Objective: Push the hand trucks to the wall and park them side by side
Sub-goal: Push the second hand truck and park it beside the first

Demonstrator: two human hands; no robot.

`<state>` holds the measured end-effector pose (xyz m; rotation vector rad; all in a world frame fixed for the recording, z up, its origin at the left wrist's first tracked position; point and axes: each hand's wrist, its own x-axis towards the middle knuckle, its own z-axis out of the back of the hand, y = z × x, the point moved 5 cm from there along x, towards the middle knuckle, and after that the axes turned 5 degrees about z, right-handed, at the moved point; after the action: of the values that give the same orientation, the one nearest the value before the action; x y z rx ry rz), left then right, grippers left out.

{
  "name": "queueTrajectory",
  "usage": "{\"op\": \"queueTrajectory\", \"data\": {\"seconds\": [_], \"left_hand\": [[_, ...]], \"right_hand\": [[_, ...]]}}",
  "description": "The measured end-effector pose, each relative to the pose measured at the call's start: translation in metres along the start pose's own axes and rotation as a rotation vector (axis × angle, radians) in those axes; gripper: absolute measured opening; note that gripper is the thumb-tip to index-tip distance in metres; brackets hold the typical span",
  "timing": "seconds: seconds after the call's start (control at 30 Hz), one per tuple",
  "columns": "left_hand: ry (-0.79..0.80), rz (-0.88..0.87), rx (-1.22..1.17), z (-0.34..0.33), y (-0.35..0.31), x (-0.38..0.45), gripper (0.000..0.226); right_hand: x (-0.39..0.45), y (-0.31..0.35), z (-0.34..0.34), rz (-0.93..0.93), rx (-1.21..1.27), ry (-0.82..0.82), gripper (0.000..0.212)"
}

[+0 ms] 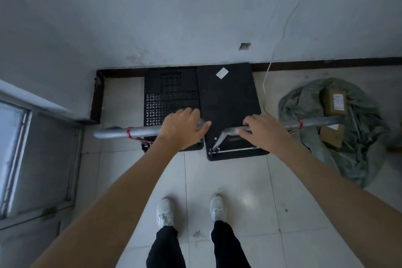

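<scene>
Two black platform hand trucks stand side by side with their far ends at the grey wall (174, 17). The left hand truck (171, 93) has a perforated deck. The right hand truck (228, 98) has a solid deck with a white label on it. Each has a grey metal handle bar with a red band. My left hand (182, 128) is wrapped over the left handle (143, 131). My right hand (261, 129) is wrapped over the right handle (315, 122). Both arms are stretched forward.
A dark baseboard (326, 63) runs along the wall's foot. A crumpled grey-green sheet (348, 148) with cardboard parcels lies on the tiled floor at the right. A thin white cable (282, 35) hangs down the wall. A wall corner and a framed glass panel (15, 159) stand at the left.
</scene>
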<state>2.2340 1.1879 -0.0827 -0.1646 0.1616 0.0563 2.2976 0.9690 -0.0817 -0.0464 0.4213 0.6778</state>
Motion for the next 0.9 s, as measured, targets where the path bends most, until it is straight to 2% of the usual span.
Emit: {"op": "queueTrajectory", "data": {"seconds": [0.1, 0.27, 0.4, 0.6, 0.9], "left_hand": [[0.015, 0.055, 0.013, -0.007, 0.0, -0.003, 0.045], [0.056, 0.079, 0.14, -0.015, -0.001, -0.007, 0.031], [0.073, 0.014, 0.189, -0.017, 0.001, -0.008, 0.035], [0.087, -0.042, 0.221, -0.018, 0.017, -0.013, 0.034], [0.09, -0.014, 0.171, -0.014, 0.026, -0.015, 0.028]], "right_hand": [[-0.002, 0.003, -0.003, 0.047, -0.089, -0.006, 0.046], [0.006, 0.006, 0.0, 0.053, -0.067, 0.009, 0.051], [0.012, 0.013, 0.001, 0.032, -0.133, -0.013, 0.052], [0.021, 0.025, 0.005, 0.017, -0.101, -0.019, 0.051], [0.022, 0.035, 0.002, 0.014, -0.117, -0.021, 0.054]]}}
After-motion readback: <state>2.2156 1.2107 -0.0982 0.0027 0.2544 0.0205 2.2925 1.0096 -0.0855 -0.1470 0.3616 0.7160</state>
